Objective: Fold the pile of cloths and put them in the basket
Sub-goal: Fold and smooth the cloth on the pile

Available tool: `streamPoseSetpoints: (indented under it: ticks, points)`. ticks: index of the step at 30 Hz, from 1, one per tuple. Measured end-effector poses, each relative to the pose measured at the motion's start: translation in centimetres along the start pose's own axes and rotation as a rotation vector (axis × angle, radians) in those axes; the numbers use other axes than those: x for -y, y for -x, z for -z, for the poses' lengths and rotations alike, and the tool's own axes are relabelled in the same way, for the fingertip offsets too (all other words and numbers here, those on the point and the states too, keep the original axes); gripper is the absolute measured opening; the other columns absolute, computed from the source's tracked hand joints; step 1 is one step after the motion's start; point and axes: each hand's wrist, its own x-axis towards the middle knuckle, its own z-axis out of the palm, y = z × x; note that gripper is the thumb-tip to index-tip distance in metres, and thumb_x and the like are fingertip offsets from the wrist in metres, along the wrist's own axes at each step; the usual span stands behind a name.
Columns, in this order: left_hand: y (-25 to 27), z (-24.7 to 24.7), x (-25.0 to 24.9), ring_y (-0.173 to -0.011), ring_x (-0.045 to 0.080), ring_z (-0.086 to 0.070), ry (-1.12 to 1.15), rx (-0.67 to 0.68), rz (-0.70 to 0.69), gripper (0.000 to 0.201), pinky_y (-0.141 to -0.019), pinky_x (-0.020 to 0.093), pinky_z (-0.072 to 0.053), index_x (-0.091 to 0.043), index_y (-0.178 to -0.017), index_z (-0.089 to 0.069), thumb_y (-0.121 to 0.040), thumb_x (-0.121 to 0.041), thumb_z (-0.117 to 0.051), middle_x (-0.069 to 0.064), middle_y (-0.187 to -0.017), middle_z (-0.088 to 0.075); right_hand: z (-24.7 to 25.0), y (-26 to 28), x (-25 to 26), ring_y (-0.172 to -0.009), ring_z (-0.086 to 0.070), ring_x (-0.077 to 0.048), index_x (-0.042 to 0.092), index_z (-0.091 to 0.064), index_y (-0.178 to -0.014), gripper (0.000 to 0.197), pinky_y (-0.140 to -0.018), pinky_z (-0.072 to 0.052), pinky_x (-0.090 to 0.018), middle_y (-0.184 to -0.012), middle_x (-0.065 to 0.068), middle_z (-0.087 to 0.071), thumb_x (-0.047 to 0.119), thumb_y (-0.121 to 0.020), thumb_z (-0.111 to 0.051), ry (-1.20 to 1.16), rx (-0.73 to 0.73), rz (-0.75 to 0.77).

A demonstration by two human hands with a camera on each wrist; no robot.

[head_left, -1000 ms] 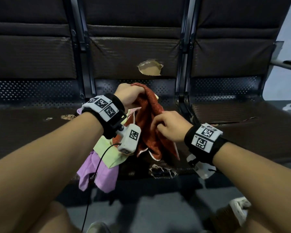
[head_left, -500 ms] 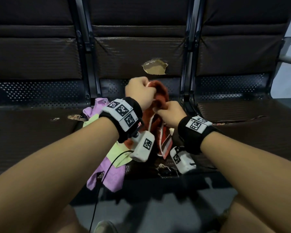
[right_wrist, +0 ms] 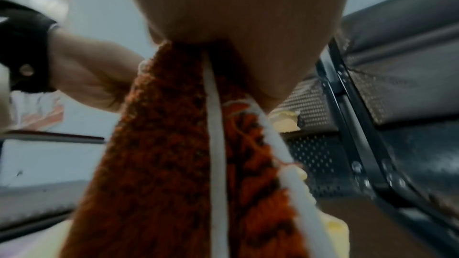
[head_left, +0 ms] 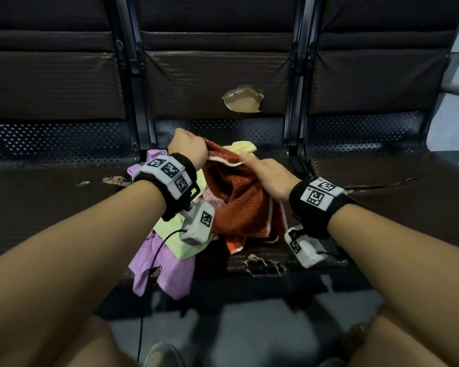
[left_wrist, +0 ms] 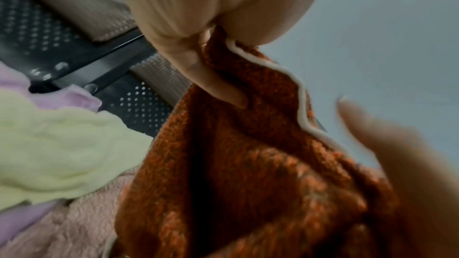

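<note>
An orange-red cloth (head_left: pixel 239 207) with a white hem hangs over the pile on the middle bench seat. My left hand (head_left: pixel 188 148) grips its upper corner in a fist, seen close in the left wrist view (left_wrist: pixel 211 36). My right hand (head_left: pixel 265 173) sits just to the right on the same top hem, which runs into it (right_wrist: pixel 236 36) and looks pinched there. Under the orange cloth lie a yellow-green cloth (head_left: pixel 170 231), a purple cloth (head_left: pixel 162 268) drooping over the seat's front edge, and a pink towel (left_wrist: pixel 74 223). No basket is in view.
The dark bench has three seats split by metal dividers (head_left: pixel 294 154). The middle backrest has a torn hole (head_left: pixel 243 100), and the seat's front edge is ripped (head_left: pixel 263 263). A cable hangs from my left wrist camera. Grey floor and a shoe (head_left: pixel 162 356) lie below.
Both hands met at the top of the orange cloth half a second ago. My right hand has since moved rightward along the hem, and the cloth's top edge is stretched wider.
</note>
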Motion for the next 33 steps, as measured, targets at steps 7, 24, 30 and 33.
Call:
streamPoseSetpoints:
  ticks: [7, 24, 30, 33]
  points:
    - [0.2, 0.7, 0.0, -0.09, 0.035, -0.068, 0.174, -0.089, -0.002, 0.033, -0.071, 0.044, -0.062, -0.021, -0.077, -0.061, -0.082, -0.001, -0.034, 0.011, -0.097, -0.066, 0.7, 0.6, -1.2, -0.075, -0.059, -0.021, 0.026, -0.057, -0.065, 0.039, -0.062, -0.039, -0.029, -0.071, 0.001, -0.06, 0.042, -0.1, -0.052, 0.365, 0.029, 0.095]
    - [-0.8, 3.5, 3.3, -0.073, 0.022, -0.072, 0.027, 0.133, -0.221, 0.04, -0.069, 0.032, -0.061, -0.025, -0.068, -0.075, -0.079, 0.004, -0.05, 0.002, -0.073, -0.073, 5.1, 1.9, -6.1, -0.077, -0.066, -0.032, 0.02, -0.057, -0.056, 0.035, -0.066, -0.04, -0.028, -0.062, -0.004, -0.058, 0.033, -0.088, -0.064, 0.623, -0.2, -0.113]
    - [0.9, 4.1, 3.8, -0.073, 0.017, -0.067, -0.334, 0.367, -0.444, 0.017, -0.059, 0.025, -0.048, -0.021, -0.07, -0.066, -0.077, -0.034, -0.056, -0.001, -0.067, -0.069, 6.6, 2.2, -6.6, -0.088, -0.066, -0.039, 0.016, -0.061, -0.067, 0.031, -0.069, -0.038, -0.031, -0.077, -0.015, -0.066, 0.03, -0.094, -0.058, 0.517, -0.377, -0.131]
    - [1.2, 4.1, 4.2, -0.065, 0.0, -0.058, -0.448, 0.317, -0.602, 0.03, -0.051, 0.011, -0.035, -0.024, -0.078, -0.058, -0.075, -0.043, -0.081, -0.013, -0.068, -0.061, 7.2, 2.2, -6.0, -0.079, -0.066, -0.029, 0.019, -0.064, -0.066, 0.025, -0.067, -0.038, -0.028, -0.068, -0.004, -0.065, 0.031, -0.089, -0.064, 0.393, -0.437, -0.068]
